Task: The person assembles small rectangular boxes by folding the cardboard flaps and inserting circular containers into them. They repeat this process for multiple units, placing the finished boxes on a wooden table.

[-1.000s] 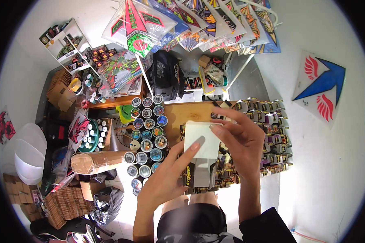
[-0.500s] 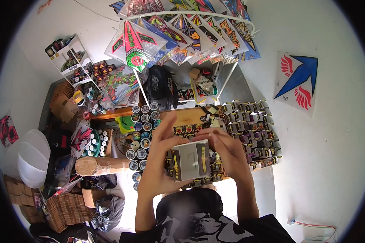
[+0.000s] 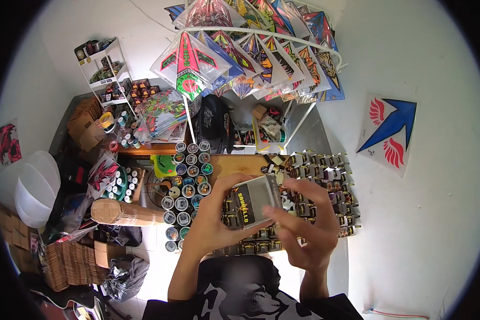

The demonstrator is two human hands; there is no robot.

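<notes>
A small box (image 3: 248, 205), black with yellow lettering and a pale grey face, is gripped in my left hand (image 3: 210, 221), thumb along its far edge and fingers beneath. The box is held tilted above the table. My right hand (image 3: 313, 229) is at its right side with fingers apart; one fingertip meets the lower right edge or lies just in front of it, and I cannot tell which. Below and around both hands stand rows of similar small boxes (image 3: 325, 186), many with flaps up.
Round lidded tubs (image 3: 183, 204) stand in rows on the wooden table (image 3: 232, 164), left of my hands. A rack of bagged kites (image 3: 189, 61) rises behind. A long taped cardboard roll (image 3: 125, 212) lies at left, above a black plastic bag (image 3: 125, 277).
The box has turned in my left hand, so its lettered side shows more. My right hand has come lower and nearer, its fingers spreading from the far edge. The whole view has shifted slightly.
</notes>
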